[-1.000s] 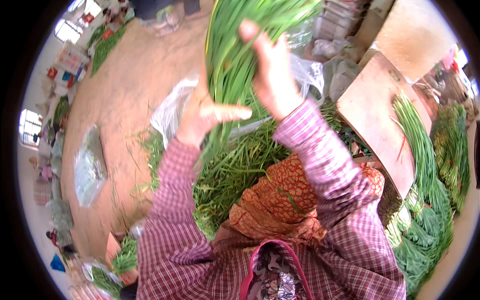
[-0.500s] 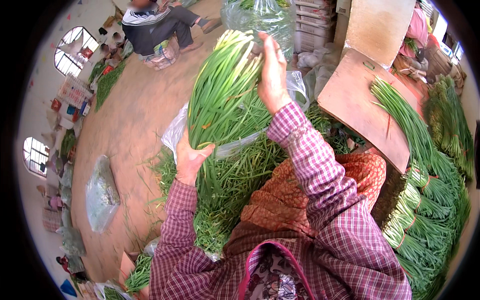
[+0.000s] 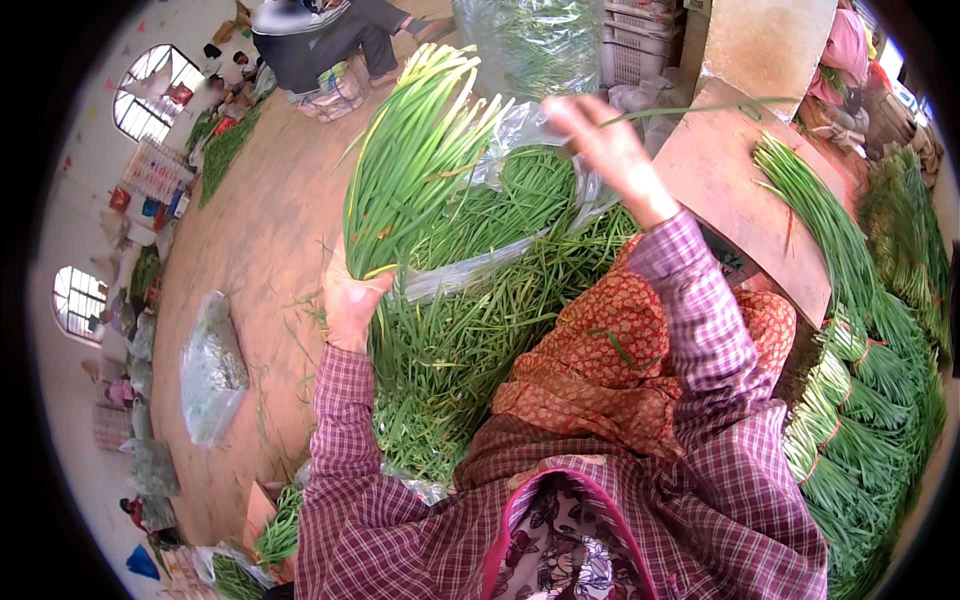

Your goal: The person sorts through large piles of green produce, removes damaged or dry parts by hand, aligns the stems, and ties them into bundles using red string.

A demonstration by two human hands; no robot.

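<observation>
My left hand [image 3: 350,300] is closed around the leafy end of a loose bunch of green chives [image 3: 415,160], whose pale cut ends fan upward and away from me. To the right of the bunch, my right hand [image 3: 618,158] is blurred by motion. One long chive blade [image 3: 705,109] sticks out from its fingers toward the right. Below both hands, a clear plastic bag [image 3: 470,276] of chives lies open, its rim folded down. A heap of loose chives [image 3: 450,365] spreads beside my lap.
A flat board [image 3: 715,165] at my right bears a sheaf of chives [image 3: 800,185]. Banded chive bundles [image 3: 850,440] are stacked nearer me. A filled plastic bag [image 3: 213,370] lies on the floor at left. White crates [image 3: 635,50] and a seated person [image 3: 325,50] are farther off.
My right hand has left the bunch's pale ends and moved right with a single chive blade. My left hand and the bunch have shifted slightly left.
</observation>
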